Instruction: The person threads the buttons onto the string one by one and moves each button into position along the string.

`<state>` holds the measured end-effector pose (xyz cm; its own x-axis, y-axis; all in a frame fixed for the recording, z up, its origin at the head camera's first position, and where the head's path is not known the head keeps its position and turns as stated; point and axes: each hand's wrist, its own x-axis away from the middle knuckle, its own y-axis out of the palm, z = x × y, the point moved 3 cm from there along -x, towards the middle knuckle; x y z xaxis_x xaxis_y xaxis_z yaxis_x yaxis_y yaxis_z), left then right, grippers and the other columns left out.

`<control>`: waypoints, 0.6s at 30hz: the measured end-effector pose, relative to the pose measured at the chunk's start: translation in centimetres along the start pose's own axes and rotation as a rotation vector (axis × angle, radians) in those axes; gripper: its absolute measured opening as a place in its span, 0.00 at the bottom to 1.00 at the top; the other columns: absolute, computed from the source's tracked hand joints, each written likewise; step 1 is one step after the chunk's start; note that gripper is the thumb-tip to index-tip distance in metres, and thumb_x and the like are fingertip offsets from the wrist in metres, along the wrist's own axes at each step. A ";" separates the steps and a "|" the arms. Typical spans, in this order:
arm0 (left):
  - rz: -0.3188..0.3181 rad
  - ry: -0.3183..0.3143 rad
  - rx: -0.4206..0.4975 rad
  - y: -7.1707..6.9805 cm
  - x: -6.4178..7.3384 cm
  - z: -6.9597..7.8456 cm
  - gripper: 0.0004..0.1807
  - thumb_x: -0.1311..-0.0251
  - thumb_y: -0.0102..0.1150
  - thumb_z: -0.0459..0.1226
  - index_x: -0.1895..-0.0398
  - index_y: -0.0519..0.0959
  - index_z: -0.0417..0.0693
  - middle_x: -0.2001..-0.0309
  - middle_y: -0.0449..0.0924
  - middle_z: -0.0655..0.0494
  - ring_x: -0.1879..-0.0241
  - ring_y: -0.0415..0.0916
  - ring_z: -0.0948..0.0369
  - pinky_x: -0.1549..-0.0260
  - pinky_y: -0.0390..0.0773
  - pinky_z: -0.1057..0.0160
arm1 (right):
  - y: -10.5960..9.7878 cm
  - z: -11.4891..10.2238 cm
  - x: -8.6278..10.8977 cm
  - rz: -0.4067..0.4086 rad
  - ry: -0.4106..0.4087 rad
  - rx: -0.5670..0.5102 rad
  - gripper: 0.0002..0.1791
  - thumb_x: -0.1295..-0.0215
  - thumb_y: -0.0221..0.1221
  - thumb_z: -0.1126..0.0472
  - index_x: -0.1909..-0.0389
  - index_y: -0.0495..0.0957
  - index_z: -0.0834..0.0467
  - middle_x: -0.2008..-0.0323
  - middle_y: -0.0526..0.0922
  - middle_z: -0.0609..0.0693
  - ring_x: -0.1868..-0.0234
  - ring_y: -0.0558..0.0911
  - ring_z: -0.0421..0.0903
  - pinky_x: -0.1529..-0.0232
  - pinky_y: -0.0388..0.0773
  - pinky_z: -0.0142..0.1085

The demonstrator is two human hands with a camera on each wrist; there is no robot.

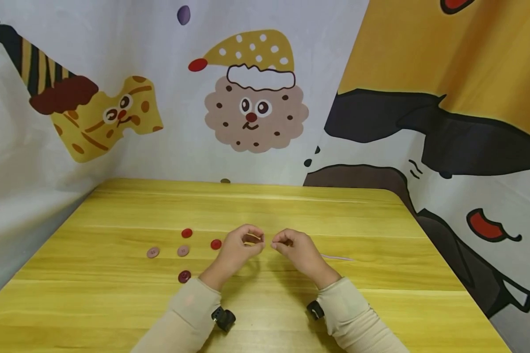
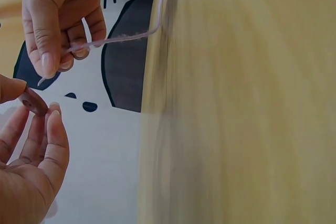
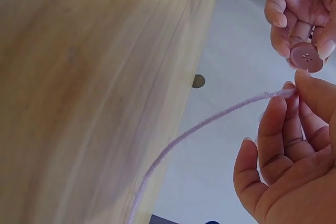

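Note:
My left hand (image 1: 238, 249) pinches a pinkish-brown button (image 3: 306, 56) between thumb and fingertips. Several small holes show in the button's face in the right wrist view; in the left wrist view it is seen nearly edge-on. Close to it, my right hand (image 1: 302, 252) pinches a pale purple yarn (image 3: 197, 127) near its end. A thin whitish tip (image 2: 41, 81) pokes out past the right thumb, pointing toward the button. From the right fingers the yarn curves down to the tabletop, and its tail lies to the right of that hand in the head view.
On the wooden table (image 1: 265, 304), left of my hands, lie two red buttons (image 1: 187, 233), two pinkish buttons (image 1: 153, 252) and a dark red button (image 1: 184, 276). A curtain (image 1: 168, 157) with cartoon prints hangs behind the table's far edge. Black wrist cameras (image 1: 224, 318) sit at both cuffs.

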<state>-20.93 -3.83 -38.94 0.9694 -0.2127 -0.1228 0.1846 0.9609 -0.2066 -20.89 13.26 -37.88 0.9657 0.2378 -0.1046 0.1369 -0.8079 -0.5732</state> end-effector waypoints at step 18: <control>-0.029 0.010 0.006 0.8 0.1 0.2 0.07 0.41 0.63 0.31 0.59 0.79 0.43 0.57 0.80 0.52 0.56 0.78 0.54 0.63 0.81 0.59 | -0.2 -0.4 0.2 0.012 -0.030 -0.006 0.02 0.33 0.60 0.64 0.65 0.80 0.56 0.68 0.80 0.45 0.68 0.73 0.43 0.67 0.72 0.34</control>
<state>-20.66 -3.03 -38.88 0.9619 -0.2421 -0.1268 0.2135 0.9553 -0.2043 -20.61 13.22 -37.49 0.9603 0.2436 -0.1357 0.1264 -0.8140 -0.5669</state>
